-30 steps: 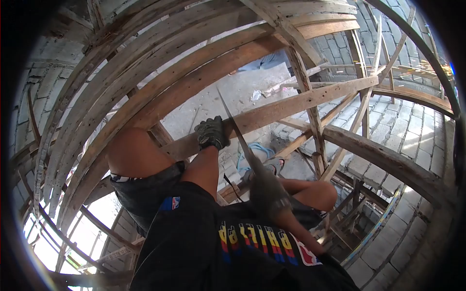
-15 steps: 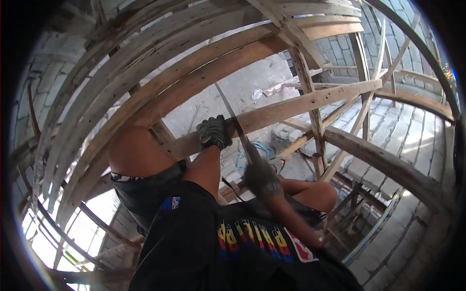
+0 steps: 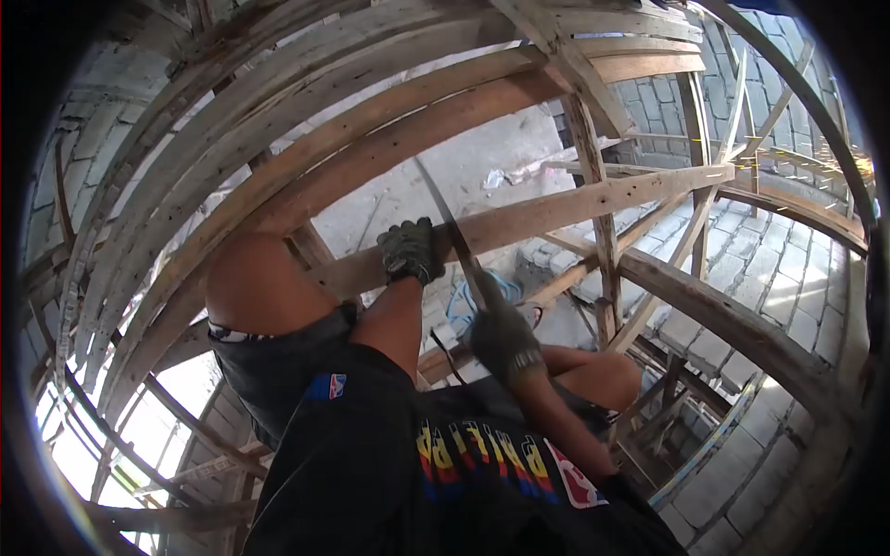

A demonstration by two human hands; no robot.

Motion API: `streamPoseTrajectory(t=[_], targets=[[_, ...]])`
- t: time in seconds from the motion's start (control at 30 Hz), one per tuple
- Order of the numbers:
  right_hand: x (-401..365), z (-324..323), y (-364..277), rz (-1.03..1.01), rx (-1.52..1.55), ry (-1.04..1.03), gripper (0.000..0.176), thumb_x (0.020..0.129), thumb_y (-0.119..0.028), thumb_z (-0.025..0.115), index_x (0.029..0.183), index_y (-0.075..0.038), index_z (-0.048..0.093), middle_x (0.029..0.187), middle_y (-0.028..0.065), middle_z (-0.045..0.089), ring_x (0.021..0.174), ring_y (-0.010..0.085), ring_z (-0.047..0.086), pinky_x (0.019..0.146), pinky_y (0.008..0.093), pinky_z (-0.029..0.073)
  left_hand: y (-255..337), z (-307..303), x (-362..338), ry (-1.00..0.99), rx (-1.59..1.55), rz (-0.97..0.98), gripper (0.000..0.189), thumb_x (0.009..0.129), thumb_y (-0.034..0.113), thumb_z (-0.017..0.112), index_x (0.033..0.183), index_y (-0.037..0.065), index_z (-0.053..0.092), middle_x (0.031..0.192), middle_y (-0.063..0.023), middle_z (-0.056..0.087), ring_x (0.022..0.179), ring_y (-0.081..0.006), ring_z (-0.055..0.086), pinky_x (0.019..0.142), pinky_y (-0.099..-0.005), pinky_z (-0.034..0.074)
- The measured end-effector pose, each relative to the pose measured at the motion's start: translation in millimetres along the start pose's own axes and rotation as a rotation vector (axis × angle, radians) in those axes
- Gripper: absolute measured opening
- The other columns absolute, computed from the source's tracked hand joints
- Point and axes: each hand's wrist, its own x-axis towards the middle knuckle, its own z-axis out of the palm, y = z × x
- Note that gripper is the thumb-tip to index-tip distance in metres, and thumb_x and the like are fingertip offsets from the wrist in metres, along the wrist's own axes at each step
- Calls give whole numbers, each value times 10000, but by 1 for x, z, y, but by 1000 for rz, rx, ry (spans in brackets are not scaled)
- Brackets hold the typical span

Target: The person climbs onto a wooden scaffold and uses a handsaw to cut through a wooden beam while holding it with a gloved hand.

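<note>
Grip, left hand (image 3: pixel 411 250): gloved, fingers closed over the top edge of a slanting wooden beam (image 3: pixel 565 206); the bare knee (image 3: pixel 255 287) sits just left of this hold. The saw (image 3: pixel 443 215) crosses the beam immediately right of the left-hand grip, with its blade tilted and the thin tip pointing up and away, above the hand. Grip, right hand (image 3: pixel 505 338): gloved, closed around the saw's handle, below and right of the left hand, nearer the body. The handle itself is hidden by the glove. Curved planks (image 3: pixel 352 139) arch above both grips. Right of the grips the beam runs on to an upright post (image 3: pixel 603 232). Grey paving blocks (image 3: pixel 779 269) lie further right, beneath the frame.
</note>
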Motion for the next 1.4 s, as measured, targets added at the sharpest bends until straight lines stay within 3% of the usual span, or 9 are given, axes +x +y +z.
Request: streamPoseTrajectory(t=[0.17,0.33,0.47,0.63,0.77,0.83,1.0,1.07,1.4], targets=[[-48,-30,-16,-2,1,-73,692,950,-109,514,1607,-143,299,1212,330,659,1002,506,676,878,587,536,2,7,1,72,7,-5,712,646,404,917,1237,139,622,1146,-135,693,1135,-377,661,996,-552,482],[126,36,7,-180,23,107,680,946,-104,536,1590,-129,320,1151,327,671,981,494,677,841,592,526,-2,-4,13,76,-21,-5,700,659,408,895,1240,138,612,1167,-141,686,1129,-378,667,992,-544,487],[22,7,2,79,41,-133,703,914,-59,481,1595,-135,322,1310,308,623,1047,510,661,883,586,519,-1,-7,8,29,-9,5,703,660,400,889,1248,136,609,1179,-146,685,1136,-368,671,988,-534,496],[-62,-34,-18,-76,75,-25,732,899,-33,532,1591,-149,323,1055,319,701,996,495,682,839,614,514,7,3,-2,15,23,-13,717,653,389,892,1263,138,611,1192,-156,684,1174,-357,657,986,-533,499],[90,28,5,-13,52,-12,664,896,-36,490,1542,-137,377,1145,375,640,931,527,655,858,598,518,1,6,4,12,-54,-43,692,656,390,891,1248,139,635,1183,-164,690,1212,-365,635,1011,-532,483],[134,42,7,-315,-112,151,730,908,-58,520,1593,-177,296,976,338,665,893,512,672,804,602,523,-6,6,14,34,-75,-49,673,658,396,891,1231,141,648,1176,-166,693,1210,-373,634,1011,-533,483],[-18,-27,-23,120,66,-185,735,915,-58,513,1606,-140,276,1264,321,638,1104,503,649,899,563,533,0,3,3,16,-8,-7,712,631,388,909,1245,161,630,1193,-147,682,1153,-364,657,978,-533,500],[-71,-12,7,-58,24,-21,695,934,-71,513,1597,-148,317,1274,314,639,1110,493,652,903,558,533,1,4,1,26,11,-8,753,621,362,915,1279,165,605,1211,-132,670,1142,-353,662,985,-541,495],[84,35,16,-151,-109,-32,715,917,-74,519,1593,-64,286,1111,323,669,991,487,670,873,576,522,4,-16,-12,-10,-20,47,660,663,353,889,1228,137,625,1176,-154,693,1129,-379,667,961,-554,495]])
